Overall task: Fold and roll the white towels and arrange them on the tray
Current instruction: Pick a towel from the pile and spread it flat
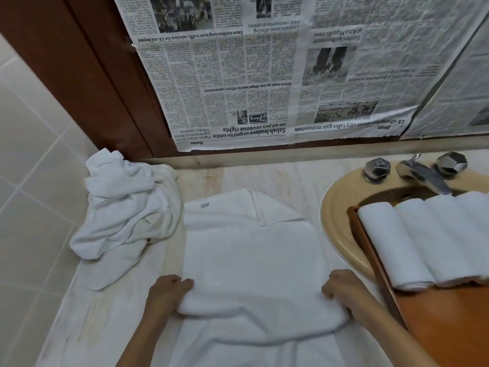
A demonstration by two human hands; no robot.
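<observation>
Near the bench's front edge, the folded towel is gripped at both ends of its rolled-up hem by the left hand and right hand, fingers curled. The roll is best kept tight and level throughout.

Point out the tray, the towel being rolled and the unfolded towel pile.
tray point(434, 321): head view, bare wooden floor.
towel being rolled point(254, 260): head view, flat middle.
unfolded towel pile point(124, 202): head view, crumpled centre.

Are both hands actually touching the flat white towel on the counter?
Touching. The head view shows the left hand and the right hand each gripping the towel at its near, rolled-up edge, fingers curled over it.
</observation>
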